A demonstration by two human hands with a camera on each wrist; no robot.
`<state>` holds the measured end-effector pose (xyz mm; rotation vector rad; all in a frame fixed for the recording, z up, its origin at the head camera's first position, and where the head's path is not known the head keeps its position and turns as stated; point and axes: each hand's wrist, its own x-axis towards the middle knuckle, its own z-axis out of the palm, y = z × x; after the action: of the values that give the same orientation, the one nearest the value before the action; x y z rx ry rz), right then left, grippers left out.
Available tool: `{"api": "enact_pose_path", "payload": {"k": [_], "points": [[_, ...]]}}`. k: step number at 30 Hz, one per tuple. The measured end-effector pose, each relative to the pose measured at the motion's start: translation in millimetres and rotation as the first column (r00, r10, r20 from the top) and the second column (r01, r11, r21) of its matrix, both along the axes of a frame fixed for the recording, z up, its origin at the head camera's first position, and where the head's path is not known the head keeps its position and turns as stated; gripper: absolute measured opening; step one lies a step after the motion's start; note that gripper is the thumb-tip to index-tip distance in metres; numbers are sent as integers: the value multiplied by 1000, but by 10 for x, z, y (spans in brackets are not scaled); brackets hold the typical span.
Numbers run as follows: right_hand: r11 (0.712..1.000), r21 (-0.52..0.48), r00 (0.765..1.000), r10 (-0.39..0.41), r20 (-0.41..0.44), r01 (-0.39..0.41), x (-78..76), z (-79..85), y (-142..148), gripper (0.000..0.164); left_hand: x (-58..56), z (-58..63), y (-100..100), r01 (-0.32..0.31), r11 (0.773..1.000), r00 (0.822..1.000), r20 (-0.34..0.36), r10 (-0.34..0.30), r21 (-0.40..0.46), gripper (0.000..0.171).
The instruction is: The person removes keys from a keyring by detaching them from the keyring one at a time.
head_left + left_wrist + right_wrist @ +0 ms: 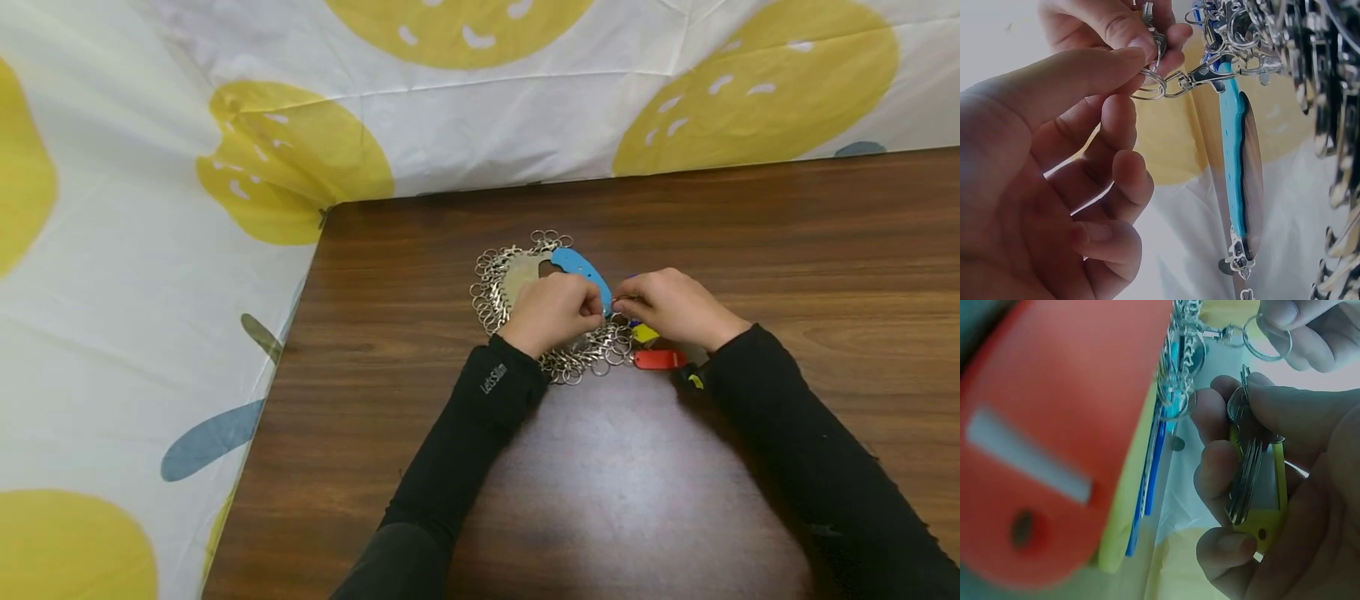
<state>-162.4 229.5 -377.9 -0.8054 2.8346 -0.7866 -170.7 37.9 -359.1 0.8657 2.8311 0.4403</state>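
My left hand (pixel 555 308) pinches a split ring (pixel 1283 356) between thumb and forefinger. This ring hangs from a swivel clasp (pixel 1207 74) beside the blue handle (pixel 587 272) of a flat metal key holder (pixel 519 279). Just to the right, my right hand (pixel 675 304) pinches the ring end of a bunch of keys (pixel 1249 478). A yellow key tag (pixel 1266 522) lies with the keys against the curled fingers. Both hands' fingertips are close together at the holder's right edge. Many clasps and rings (pixel 491 292) line the holder's rim.
A red key tag (pixel 658 359), another yellow tag (pixel 1119 537) and a blue tag (pixel 1157 469) hang at the holder's right side. A black-and-yellow item (pixel 693 377) lies by the right sleeve. Behind the brown wooden table (pixel 420 333) hangs a patterned white cloth (pixel 487 108).
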Motion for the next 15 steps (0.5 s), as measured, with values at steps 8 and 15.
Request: {"api": "enact_pose_path", "payload": {"k": [8,15], "points": [[1000,11,1000,-25,-2,25,-11,20,67,19,-3,-6,-1,-8,1000,1000,8,8,-1,10],[999,17,999,-34,25,34,-28,69,124,22,-13,-13,1,-10,1000,1000,-6,10,10,11]]}}
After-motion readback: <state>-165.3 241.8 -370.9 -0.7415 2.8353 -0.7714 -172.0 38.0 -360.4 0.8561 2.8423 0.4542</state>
